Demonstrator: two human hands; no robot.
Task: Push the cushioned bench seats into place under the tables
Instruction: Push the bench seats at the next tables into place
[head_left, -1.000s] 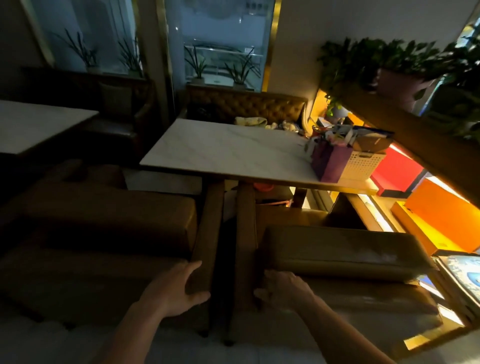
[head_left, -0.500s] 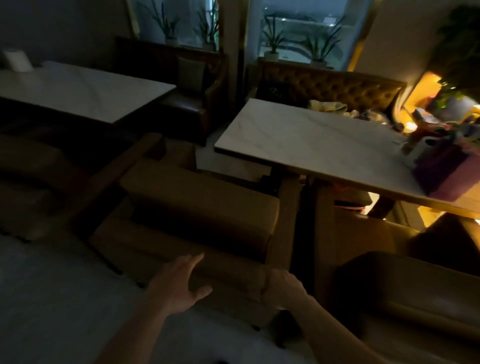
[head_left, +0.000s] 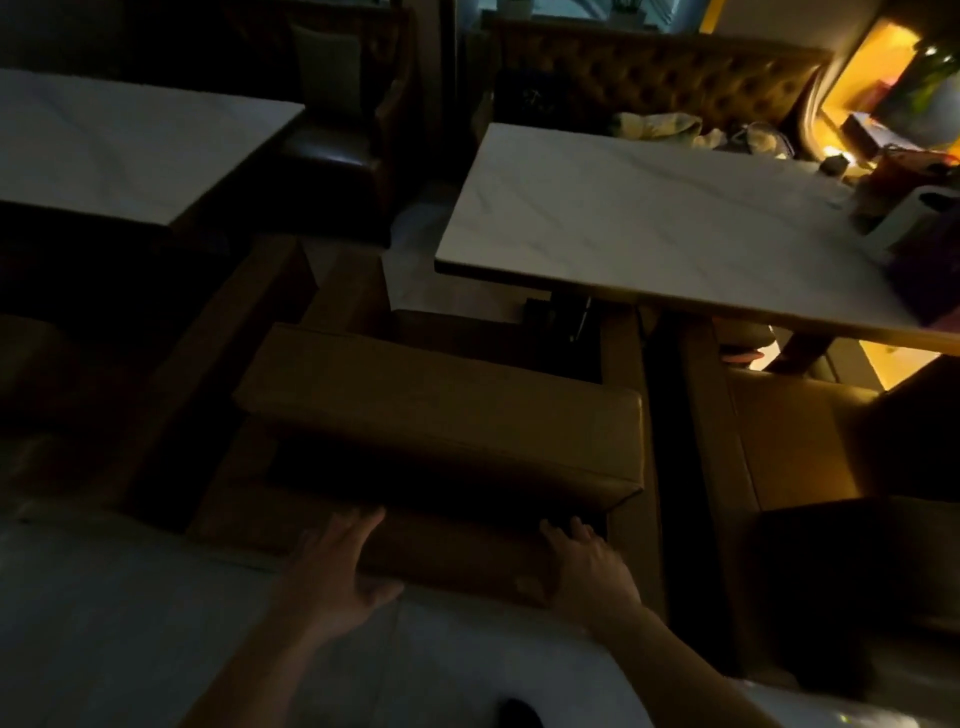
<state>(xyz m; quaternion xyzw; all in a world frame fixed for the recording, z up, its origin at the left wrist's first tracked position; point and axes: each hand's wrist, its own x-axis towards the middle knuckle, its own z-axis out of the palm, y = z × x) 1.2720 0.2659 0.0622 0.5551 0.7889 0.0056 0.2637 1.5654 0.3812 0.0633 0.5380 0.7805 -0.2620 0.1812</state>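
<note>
Pushing looks like the job right now. The left hand (head_left: 337, 571) and the right hand (head_left: 589, 569) both lie flat on the near back edge of the brown bench seat (head_left: 441, 415), with fingers spread open and not holding anything. The seat stands on the floor (head_left: 130, 623), just in front of the marble worktop (head_left: 649, 218), with its far end at the worktop's near left corner, not yet tucked under. I think it is big and heavy, soft on top but stiff at the frame, so pushing low on the hard back edge is best. It may scrape or stick on the floor. No words or labels can be read; the room is too dark.
</note>
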